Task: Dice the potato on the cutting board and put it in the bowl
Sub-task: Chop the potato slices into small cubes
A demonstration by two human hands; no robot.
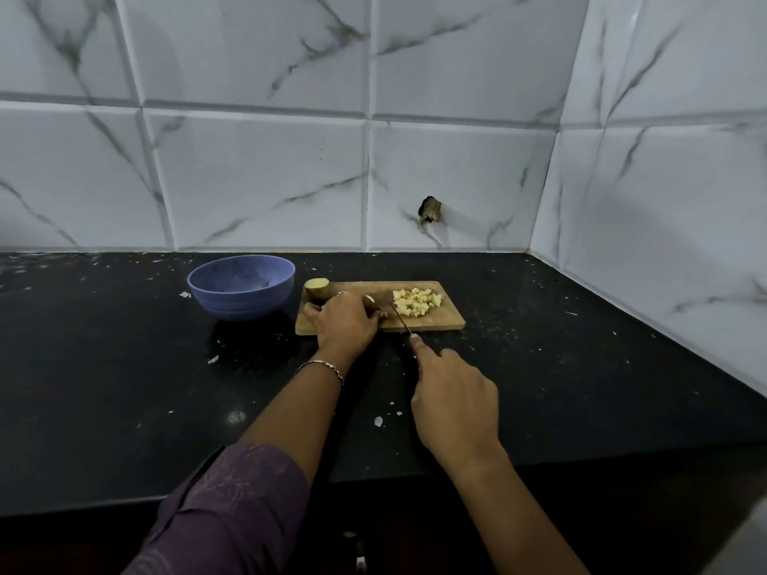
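Wooden cutting board (440, 319): left hand (344, 317) clamps the potato (369, 300), right hand (456, 402) grips the knife (401, 318). Blade's just beside that holding hand; one slip cuts.

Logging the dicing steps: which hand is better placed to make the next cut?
Right. The right hand grips the knife, its blade over the cutting board next to the potato piece, which the left hand holds.

My left hand (344, 317) covers most of the potato piece (370, 300) I hold, so only a bit peeks out. The knife (401, 318) handle is hidden in my right hand (456, 404). My purple sleeve (232, 508) runs off the bottom. The dark thing (430, 209) on the wall (249, 180) is too small to tell.
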